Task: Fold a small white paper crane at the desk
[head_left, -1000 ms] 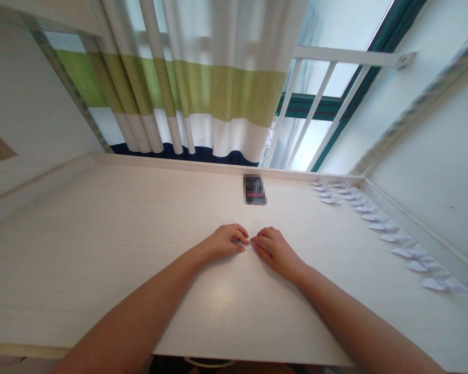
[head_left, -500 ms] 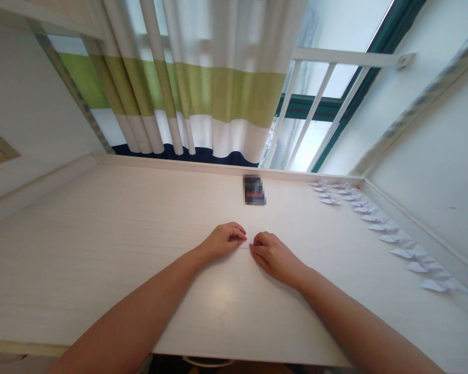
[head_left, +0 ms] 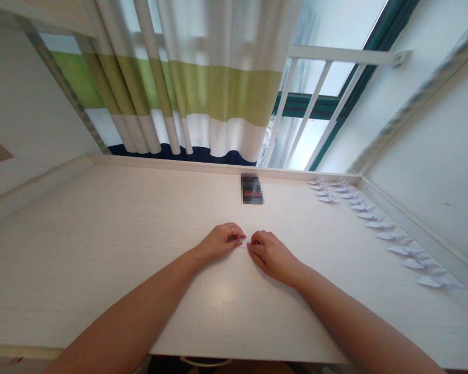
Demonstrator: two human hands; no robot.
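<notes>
My left hand [head_left: 220, 240] and my right hand [head_left: 271, 251] rest close together on a pale wooden table [head_left: 101, 244], near its middle. Both have their fingers curled down onto a small piece of white paper [head_left: 245, 242], of which only a sliver shows between the fingertips. My left hand wears a ring. The paper's shape is mostly hidden under the fingers.
A row of several small folded white paper figures [head_left: 378, 224] runs along the table's right edge. A small dark blurred card [head_left: 251, 188] lies at the back near the wall. A striped curtain [head_left: 203, 93] and a barred window [head_left: 315, 114] stand behind the table.
The fingertips of both hands have drawn in over the paper, so less of it shows now. The view has shifted slightly; the arms stay in place.
</notes>
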